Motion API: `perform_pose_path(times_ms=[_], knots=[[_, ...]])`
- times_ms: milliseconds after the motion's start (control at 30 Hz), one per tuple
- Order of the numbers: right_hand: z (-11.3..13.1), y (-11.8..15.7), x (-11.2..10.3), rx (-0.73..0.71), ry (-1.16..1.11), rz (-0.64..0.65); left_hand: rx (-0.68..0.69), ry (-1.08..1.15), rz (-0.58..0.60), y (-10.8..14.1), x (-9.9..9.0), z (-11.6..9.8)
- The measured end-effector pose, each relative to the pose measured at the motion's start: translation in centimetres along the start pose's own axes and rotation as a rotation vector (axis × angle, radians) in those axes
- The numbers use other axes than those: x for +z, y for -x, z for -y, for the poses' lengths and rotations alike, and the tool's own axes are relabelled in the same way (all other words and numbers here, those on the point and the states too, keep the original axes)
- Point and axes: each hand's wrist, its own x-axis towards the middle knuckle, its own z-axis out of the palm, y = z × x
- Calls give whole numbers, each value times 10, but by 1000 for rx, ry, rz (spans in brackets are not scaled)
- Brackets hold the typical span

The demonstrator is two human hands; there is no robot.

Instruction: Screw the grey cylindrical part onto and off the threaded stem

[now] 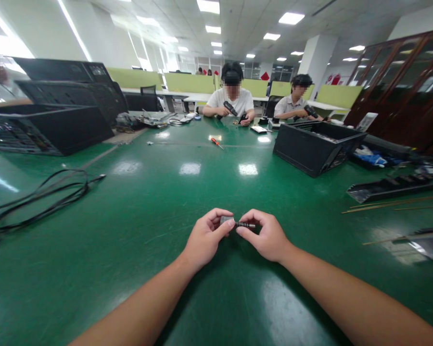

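Near the middle of the green table (151, 192), my left hand (206, 236) pinches a small grey cylindrical part (226, 219) between thumb and fingers. A thin dark ribbed shaft (244, 224) with a shiny tip extends to the right of it. My right hand (267, 235) has its thumb and fingers closed around this shaft. The cylinder and the shaft lie in one line, but whether they are joined is hidden by my left fingertips. Both hands are close together, just above the table surface.
Black cables (54, 197) lie at left, beneath black computer cases (75, 120). A red screwdriver (217, 142) lies ahead. Another black case (315, 146), a metal tray (393, 186) and thin rods (389, 204) are at right. Two people (232, 98) sit across, holding dark tools.
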Motion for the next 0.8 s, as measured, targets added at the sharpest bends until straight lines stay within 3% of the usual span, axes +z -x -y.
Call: perform_pose_path(times_ms=[800], knots=[[0,1,0,26,-25,18,-6,-15,-9,0,0,0]])
